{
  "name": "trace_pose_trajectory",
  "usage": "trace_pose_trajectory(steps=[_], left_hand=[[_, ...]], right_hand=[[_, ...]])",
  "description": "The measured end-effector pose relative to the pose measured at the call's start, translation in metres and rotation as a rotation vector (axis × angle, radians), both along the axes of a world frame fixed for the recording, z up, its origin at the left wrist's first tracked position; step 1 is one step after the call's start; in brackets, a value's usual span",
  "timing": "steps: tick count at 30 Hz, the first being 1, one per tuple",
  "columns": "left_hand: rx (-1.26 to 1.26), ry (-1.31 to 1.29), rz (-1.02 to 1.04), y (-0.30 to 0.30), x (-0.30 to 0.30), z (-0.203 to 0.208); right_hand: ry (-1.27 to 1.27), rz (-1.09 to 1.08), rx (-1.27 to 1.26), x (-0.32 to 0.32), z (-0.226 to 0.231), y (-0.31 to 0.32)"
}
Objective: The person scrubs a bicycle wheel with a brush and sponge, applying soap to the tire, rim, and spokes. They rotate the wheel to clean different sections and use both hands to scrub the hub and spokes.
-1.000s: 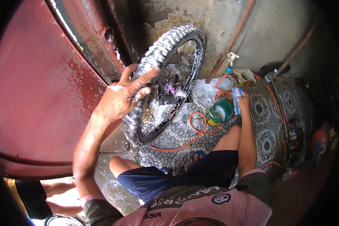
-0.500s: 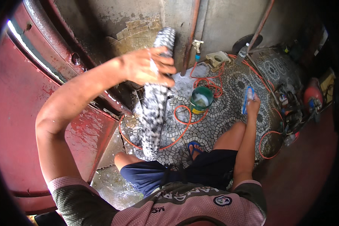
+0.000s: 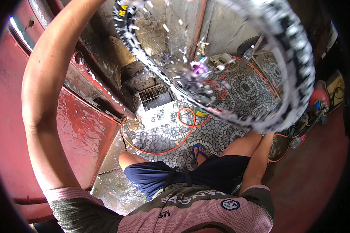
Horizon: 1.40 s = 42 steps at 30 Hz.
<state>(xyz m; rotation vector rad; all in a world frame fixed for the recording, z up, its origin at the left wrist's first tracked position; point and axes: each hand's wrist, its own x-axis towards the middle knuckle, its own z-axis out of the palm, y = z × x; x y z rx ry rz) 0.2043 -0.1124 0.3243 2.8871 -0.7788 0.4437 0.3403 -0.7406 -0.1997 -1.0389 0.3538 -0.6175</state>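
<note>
A bicycle wheel (image 3: 301, 73) with a knobby black tyre, thick with white foam, hangs tilted across the upper part of the head view. Its purple hub (image 3: 200, 70) and the spokes are smeared by motion, and foam flecks fly around them. My left arm (image 3: 46, 89) is raised beyond the top edge, so my left hand is out of sight. My right forearm (image 3: 260, 155) reaches up behind the wheel's lower right rim, which hides that hand and whatever it holds.
Left stands a red metal panel (image 3: 85, 136). A drain grate (image 3: 157, 97) lies in the stone-patterned floor, beside an orange hose (image 3: 155, 153). The wheel mostly hides a green bucket (image 3: 201, 112). A tap (image 3: 202, 46) is behind; a red cylinder (image 3: 319, 93) stands right.
The wheel has swung from edge-on to broadside, rising and moving right, throwing foam. My left hand has left the view upward. My right hand and its blue brush have passed behind the wheel.
</note>
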Motion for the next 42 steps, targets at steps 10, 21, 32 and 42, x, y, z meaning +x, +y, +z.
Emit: trace_pose_trajectory(steps=[10, 21, 32, 42], left_hand=[[-0.064, -0.417, 0.459, -0.040, -0.067, -0.001], [0.207, -0.233, 0.898, 0.002, -0.034, -0.121], [0.425, -0.146, 1.257, 0.123, -0.002, -0.233], [0.180, 0.014, 1.318, 0.102, 0.032, -0.212]], right_hand=[[0.111, 0.073, -0.504, 0.071, 0.019, 0.042], [0.083, 1.148, -1.401, 0.128, -0.022, 0.260], [0.301, 1.807, -2.265, 0.120, -0.256, 0.340], [-0.060, 1.648, -2.359, 0.177, -0.308, 0.286]])
